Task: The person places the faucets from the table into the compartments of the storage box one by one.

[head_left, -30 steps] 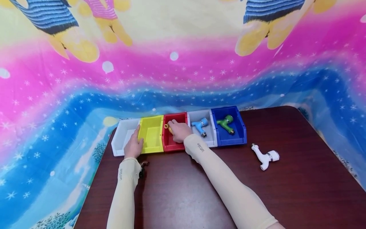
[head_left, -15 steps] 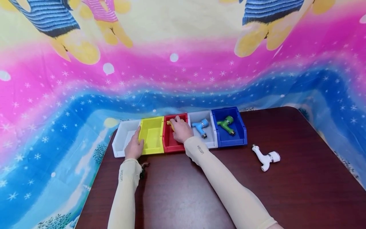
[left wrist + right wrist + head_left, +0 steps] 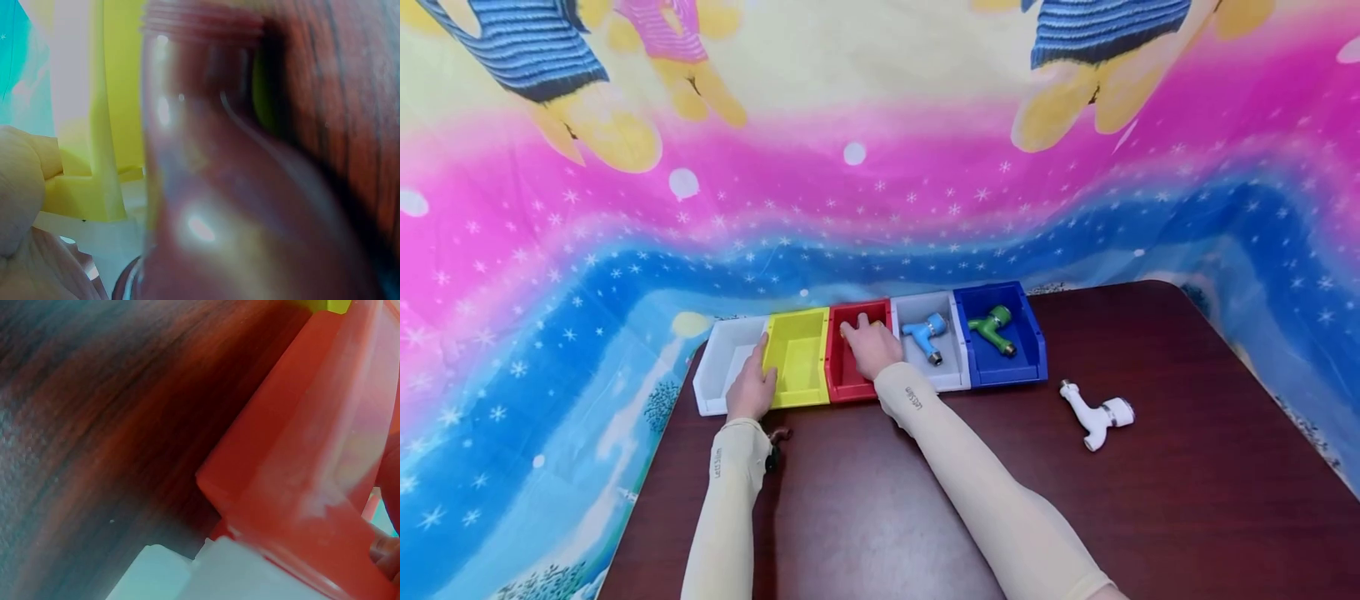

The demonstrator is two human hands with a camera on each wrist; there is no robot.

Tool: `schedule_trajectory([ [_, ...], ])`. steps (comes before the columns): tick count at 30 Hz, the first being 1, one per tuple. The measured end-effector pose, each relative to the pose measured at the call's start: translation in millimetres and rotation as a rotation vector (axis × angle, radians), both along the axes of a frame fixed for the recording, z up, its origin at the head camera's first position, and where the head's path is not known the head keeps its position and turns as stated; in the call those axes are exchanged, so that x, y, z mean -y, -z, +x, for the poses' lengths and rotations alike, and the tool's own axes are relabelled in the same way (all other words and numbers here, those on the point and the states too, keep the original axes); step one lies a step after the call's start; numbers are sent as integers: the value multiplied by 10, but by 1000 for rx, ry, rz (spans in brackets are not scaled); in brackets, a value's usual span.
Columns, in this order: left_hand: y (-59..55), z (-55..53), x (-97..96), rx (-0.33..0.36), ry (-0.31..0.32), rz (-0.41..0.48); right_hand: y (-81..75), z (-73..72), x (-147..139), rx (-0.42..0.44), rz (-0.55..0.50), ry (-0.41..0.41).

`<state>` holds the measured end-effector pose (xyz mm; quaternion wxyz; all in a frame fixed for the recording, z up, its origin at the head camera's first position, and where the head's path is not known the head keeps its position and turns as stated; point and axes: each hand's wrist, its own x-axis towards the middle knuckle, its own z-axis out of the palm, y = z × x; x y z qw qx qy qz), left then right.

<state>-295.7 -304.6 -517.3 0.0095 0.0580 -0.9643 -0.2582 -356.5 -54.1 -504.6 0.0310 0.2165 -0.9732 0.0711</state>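
Observation:
In the head view my left hand (image 3: 751,387) rests on the wall between the left white bin (image 3: 718,362) and the yellow bin (image 3: 797,358), its index finger straight along the edge. A glossy brown tap (image 3: 219,162) looms in the left wrist view; the left sleeve partly covers it from above. My right hand (image 3: 872,346) reaches into the red bin (image 3: 853,392), fingers spread over an orange-yellow tap (image 3: 877,323) that they mostly hide. A blue tap (image 3: 927,335) lies in the greyish-white bin (image 3: 958,377), a green tap (image 3: 994,329) in the blue bin (image 3: 1036,367).
A white tap (image 3: 1097,421) lies on the dark wooden table (image 3: 1187,500), right of the bins. The bins stand side by side along the table's far edge. Behind them hangs a colourful printed cloth (image 3: 880,200).
The right hand has lowered the orange-yellow tap into the red bin, and its fingers have spread. The left hand stays on the bin wall. The view has shifted slightly.

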Motion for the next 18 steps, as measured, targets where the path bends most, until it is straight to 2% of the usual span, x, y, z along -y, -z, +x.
schedule_trajectory([
  [8, 9, -30, 18, -4, 11, 2, 34, -9, 26, -75, 165, -29],
  [18, 37, -19, 43, -3, 12, -5, 18, 27, 35, -59, 296, -95],
])
